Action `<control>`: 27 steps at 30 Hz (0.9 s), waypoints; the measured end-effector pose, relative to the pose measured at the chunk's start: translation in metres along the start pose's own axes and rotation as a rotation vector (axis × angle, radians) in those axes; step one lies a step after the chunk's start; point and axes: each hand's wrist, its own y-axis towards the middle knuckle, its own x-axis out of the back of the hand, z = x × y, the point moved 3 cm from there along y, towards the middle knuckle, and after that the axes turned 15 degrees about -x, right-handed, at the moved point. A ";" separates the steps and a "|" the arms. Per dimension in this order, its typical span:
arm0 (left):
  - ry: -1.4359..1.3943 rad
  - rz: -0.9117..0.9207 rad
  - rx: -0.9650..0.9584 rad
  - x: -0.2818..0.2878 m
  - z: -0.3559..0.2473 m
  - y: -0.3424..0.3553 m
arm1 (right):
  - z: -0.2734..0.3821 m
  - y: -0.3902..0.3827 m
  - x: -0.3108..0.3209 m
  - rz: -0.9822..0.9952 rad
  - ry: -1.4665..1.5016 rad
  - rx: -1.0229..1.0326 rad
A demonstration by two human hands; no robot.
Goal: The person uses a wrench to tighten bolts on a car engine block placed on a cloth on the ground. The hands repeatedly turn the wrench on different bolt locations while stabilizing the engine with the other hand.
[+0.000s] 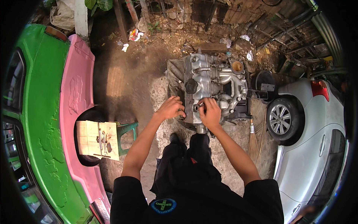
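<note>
A grey metal car engine (201, 93) stands in front of me, with a dark round cap (191, 86) on its cover and curved intake pipes on its right side. My left hand (171, 108) is at the engine's near left edge, fingers loosely curled and thumb apart; I see nothing held in it. Over the near end of the cover, my right hand (210, 112) has its fingers bent together beside a round metal opening (195, 108). Something small and dark shows at those fingertips, too small to name.
At left, a green and pink car (76, 74) stands beside a green stool (127, 134) and a cardboard sheet (87, 136) bearing several tools. A silver car (298, 156) is at right, near a broom (254, 143). Litter (135, 35) lies at the back.
</note>
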 end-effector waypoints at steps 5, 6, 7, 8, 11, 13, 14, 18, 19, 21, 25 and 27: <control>0.025 -0.037 0.037 -0.015 0.001 -0.009 | 0.001 0.001 -0.001 0.007 0.000 -0.013; 0.045 -0.094 0.036 -0.020 0.001 -0.012 | 0.000 0.001 -0.001 0.021 0.006 -0.031; 0.049 -0.167 0.027 -0.025 0.000 -0.015 | 0.001 0.001 -0.001 0.013 0.001 -0.016; -0.111 -0.212 0.111 -0.034 0.002 -0.017 | 0.001 0.001 0.000 0.012 0.002 -0.012; -0.613 -0.303 0.433 -0.064 -0.001 -0.029 | 0.001 0.001 0.000 0.025 0.014 -0.018; -0.909 -0.204 0.806 -0.089 -0.018 -0.035 | 0.002 0.001 0.000 0.024 0.021 -0.020; -1.184 -0.272 0.890 -0.098 -0.030 -0.035 | 0.001 0.001 0.000 0.020 0.022 -0.015; -1.756 -0.408 1.052 -0.097 -0.064 -0.035 | 0.000 0.000 -0.001 0.005 -0.008 0.008; -1.752 -0.432 1.038 -0.093 -0.066 -0.036 | 0.000 0.001 -0.001 0.004 -0.006 0.011; -1.656 -0.500 0.974 -0.082 -0.067 -0.046 | -0.001 0.000 -0.001 0.002 -0.003 0.014; -1.023 -0.601 0.913 -0.063 -0.050 -0.065 | -0.001 0.000 -0.001 0.015 0.031 -0.004; -0.464 -0.536 0.771 -0.055 -0.041 -0.062 | 0.000 0.000 0.000 0.029 0.038 -0.005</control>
